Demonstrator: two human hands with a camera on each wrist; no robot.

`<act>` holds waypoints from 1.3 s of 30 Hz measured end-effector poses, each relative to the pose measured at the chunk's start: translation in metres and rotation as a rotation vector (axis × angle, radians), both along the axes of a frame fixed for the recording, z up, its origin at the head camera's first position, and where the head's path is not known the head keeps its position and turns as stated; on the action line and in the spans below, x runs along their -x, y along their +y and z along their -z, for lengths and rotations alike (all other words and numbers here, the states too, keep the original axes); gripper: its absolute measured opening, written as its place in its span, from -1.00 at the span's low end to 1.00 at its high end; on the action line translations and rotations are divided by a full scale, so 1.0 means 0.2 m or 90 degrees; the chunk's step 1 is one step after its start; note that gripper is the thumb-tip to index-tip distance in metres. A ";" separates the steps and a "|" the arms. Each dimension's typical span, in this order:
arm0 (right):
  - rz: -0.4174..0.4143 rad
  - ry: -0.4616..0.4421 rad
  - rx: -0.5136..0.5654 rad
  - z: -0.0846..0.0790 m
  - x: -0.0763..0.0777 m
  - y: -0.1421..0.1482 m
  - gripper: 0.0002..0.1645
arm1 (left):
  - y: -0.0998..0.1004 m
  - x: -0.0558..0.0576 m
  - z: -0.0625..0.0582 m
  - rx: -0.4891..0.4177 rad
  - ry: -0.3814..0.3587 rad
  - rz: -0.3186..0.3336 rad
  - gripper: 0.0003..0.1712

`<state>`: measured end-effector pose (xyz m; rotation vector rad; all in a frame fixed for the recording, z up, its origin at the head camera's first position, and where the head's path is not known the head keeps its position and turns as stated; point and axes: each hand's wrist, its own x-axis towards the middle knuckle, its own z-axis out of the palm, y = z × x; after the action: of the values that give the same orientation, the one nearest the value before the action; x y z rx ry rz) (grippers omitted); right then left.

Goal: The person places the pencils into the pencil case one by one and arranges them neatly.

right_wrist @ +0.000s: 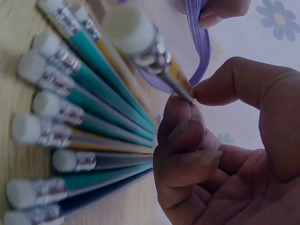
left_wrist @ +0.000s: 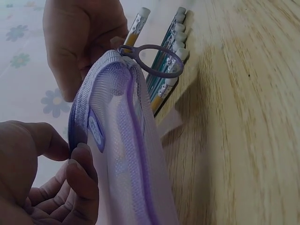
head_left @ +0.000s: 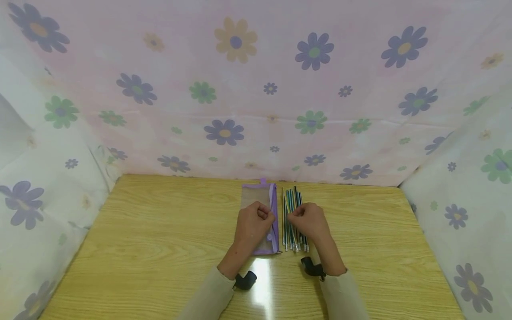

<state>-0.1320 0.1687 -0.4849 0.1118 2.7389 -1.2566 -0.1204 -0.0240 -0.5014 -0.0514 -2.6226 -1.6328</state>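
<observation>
A purple mesh zipper pouch (head_left: pixel 254 194) lies upright on the table, with its zipper side toward the pencils. My left hand (head_left: pixel 252 224) pinches the pouch's zipper edge between thumb and fingers, and in the left wrist view the mesh mouth (left_wrist: pixel 112 150) is lifted and stands partly apart. Between thumb and fingertips, my right hand (right_wrist: pixel 220 150) pinches a yellow pencil (right_wrist: pixel 176 75), its white eraser toward the camera. That hand hovers over a row of several pencils (head_left: pixel 299 200) in teal, yellow and dark colours. Their eraser ends point toward me.
A ring-shaped zipper pull (left_wrist: pixel 180 70) hangs at the pouch's near corner. The wood-grain table (head_left: pixel 160 231) meets a flowered cloth (head_left: pixel 256 102) at the back, and similar cloth stands at both sides. A black wrist mount (head_left: pixel 313 267) sits under each wrist.
</observation>
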 end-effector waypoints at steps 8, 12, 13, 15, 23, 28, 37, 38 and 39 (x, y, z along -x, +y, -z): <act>-0.003 -0.021 0.025 -0.01 0.03 -0.04 -0.86 | 0.00 0.00 -0.01 -0.008 -0.005 -0.008 -0.95; -0.012 -0.027 0.036 0.00 0.04 -0.06 -0.85 | 0.00 0.00 -0.01 -0.006 -0.002 -0.011 -0.95; -0.014 -0.027 0.040 0.00 0.05 -0.07 -0.85 | 0.00 0.00 -0.01 -0.005 0.000 -0.010 -0.95; -0.018 -0.029 0.049 0.00 0.05 -0.08 -0.84 | 0.00 0.00 -0.01 -0.005 0.004 -0.009 -0.95; -0.013 -0.041 0.077 0.01 0.04 -0.10 -0.85 | -0.01 0.00 -0.01 -0.016 0.015 -0.001 -0.94; -0.012 -0.043 0.112 0.01 0.04 -0.12 -0.84 | -0.02 0.00 -0.01 -0.017 0.014 -0.001 -0.95; -0.003 -0.027 0.130 0.03 0.03 -0.16 -0.83 | -0.03 0.00 0.00 -0.024 0.015 0.002 -0.96; -0.003 -0.025 0.132 0.03 0.03 -0.16 -0.83 | -0.03 0.00 0.01 -0.024 0.015 0.003 -0.97; -0.003 -0.025 0.134 0.03 0.03 -0.16 -0.83 | -0.03 0.00 0.01 -0.026 0.015 0.006 -0.97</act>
<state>-0.1386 0.1357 -0.4912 0.1072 2.5535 -1.5150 -0.1199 -0.0310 -0.5031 -0.0811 -2.5743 -1.6782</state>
